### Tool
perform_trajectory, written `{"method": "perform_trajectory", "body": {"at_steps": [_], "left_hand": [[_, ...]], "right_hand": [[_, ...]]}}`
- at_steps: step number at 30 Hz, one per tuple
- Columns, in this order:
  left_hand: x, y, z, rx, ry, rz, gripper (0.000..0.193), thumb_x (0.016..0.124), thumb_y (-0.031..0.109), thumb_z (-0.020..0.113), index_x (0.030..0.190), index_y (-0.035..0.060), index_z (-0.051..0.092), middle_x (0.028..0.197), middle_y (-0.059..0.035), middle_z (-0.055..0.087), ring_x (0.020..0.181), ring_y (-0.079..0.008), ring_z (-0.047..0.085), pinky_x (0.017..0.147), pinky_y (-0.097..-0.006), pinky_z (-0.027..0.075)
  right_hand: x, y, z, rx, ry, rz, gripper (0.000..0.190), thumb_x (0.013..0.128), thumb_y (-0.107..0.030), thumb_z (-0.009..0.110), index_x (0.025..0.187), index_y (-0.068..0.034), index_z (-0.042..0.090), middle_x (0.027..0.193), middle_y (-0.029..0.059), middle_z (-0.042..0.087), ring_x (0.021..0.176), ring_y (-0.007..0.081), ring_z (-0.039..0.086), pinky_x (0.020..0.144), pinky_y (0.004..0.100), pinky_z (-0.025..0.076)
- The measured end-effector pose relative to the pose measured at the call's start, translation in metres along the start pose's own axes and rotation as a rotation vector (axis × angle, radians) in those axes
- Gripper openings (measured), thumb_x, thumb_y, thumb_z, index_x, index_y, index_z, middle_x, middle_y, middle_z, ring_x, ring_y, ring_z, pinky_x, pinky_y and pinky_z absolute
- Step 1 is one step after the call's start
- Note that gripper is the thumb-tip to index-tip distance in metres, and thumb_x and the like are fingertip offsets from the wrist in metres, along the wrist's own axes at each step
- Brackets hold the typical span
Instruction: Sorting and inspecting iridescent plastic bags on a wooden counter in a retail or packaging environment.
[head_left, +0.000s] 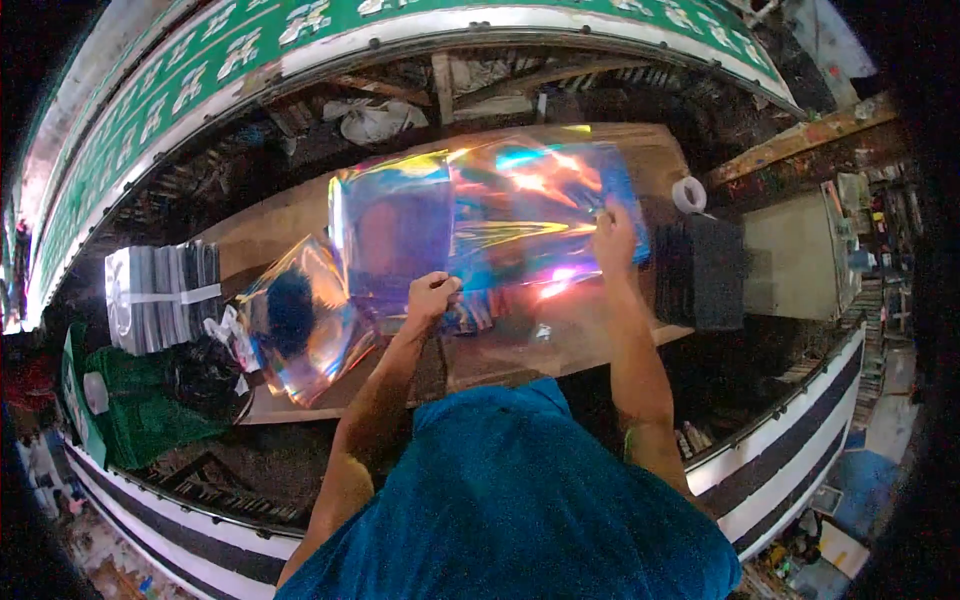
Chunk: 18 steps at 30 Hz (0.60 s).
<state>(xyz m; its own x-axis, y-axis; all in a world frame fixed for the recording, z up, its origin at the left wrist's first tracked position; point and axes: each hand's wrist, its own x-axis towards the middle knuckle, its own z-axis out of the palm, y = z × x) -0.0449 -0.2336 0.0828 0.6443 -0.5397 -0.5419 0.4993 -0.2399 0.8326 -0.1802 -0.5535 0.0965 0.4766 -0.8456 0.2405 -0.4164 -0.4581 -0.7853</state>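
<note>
A clear iridescent film sheet (525, 195) is stretched over the board in front of me, throwing blue, pink and yellow reflections. My left hand (433, 297) pinches its near edge around the middle. Farther right, my right hand (615, 238) grips the film near its right end, and creases fan out leftward from those fingers. The film's left part (394, 232) lies flatter over the board. Left of it rests another shiny iridescent film piece (300, 322), crumpled and with a dark patch showing through. Folds and glare hide where one layer stops and another begins.
A brown board (262, 214) carries the film. At left stands a banded stack of sheets (161, 296), beside green cloth (157, 401). To the right are a dark stack (716, 274) and a white tape roll (689, 195). Striped panels (780, 435) border the near side.
</note>
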Motion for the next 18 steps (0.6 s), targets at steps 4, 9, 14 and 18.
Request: {"method": "perform_trajectory", "body": {"at_steps": [4,9,14,18], "left_hand": [[0.019,0.002,0.08,0.033,0.024,0.015,0.013,0.083,0.012,0.062,0.077,-0.0003,0.06,0.066,-0.0055,0.059,0.057,-0.0142,0.058,0.049,-0.0269,0.048],[0.066,-0.028,0.147,-0.124,-0.342,0.046,0.013,0.083,0.012,0.06,0.076,0.001,0.059,0.064,-0.0053,0.059,0.053,-0.0144,0.059,0.044,-0.026,0.047],[0.068,-0.035,0.151,0.289,-0.018,-0.049,0.017,0.083,0.016,0.059,0.075,0.0011,0.061,0.064,-0.0062,0.061,0.049,-0.0141,0.058,0.04,-0.0267,0.046],[0.086,-0.048,0.147,0.231,-0.088,-0.061,0.018,0.081,0.017,0.061,0.078,-0.0004,0.062,0.061,-0.0048,0.06,0.051,-0.0118,0.058,0.044,-0.0265,0.047]], "right_hand": [[0.065,0.019,-0.042,0.068,-0.117,0.273,0.023,0.079,-0.024,0.062,0.089,-0.003,0.06,0.076,0.0132,0.062,0.072,0.0243,0.061,0.065,0.0381,0.048],[0.099,0.231,-0.075,-0.631,-0.478,-0.539,0.037,0.062,-0.028,0.07,0.086,-0.002,0.062,0.087,0.0133,0.064,0.078,0.0285,0.062,0.072,0.0386,0.049],[0.082,0.14,-0.06,-0.341,-0.318,0.334,0.03,0.061,-0.022,0.072,0.082,-0.002,0.063,0.084,0.015,0.065,0.082,0.0301,0.063,0.073,0.0388,0.049],[0.09,0.143,-0.06,-0.337,-0.33,0.353,0.03,0.061,-0.024,0.072,0.081,-0.003,0.063,0.085,0.016,0.065,0.082,0.0309,0.062,0.074,0.0392,0.048]]}}
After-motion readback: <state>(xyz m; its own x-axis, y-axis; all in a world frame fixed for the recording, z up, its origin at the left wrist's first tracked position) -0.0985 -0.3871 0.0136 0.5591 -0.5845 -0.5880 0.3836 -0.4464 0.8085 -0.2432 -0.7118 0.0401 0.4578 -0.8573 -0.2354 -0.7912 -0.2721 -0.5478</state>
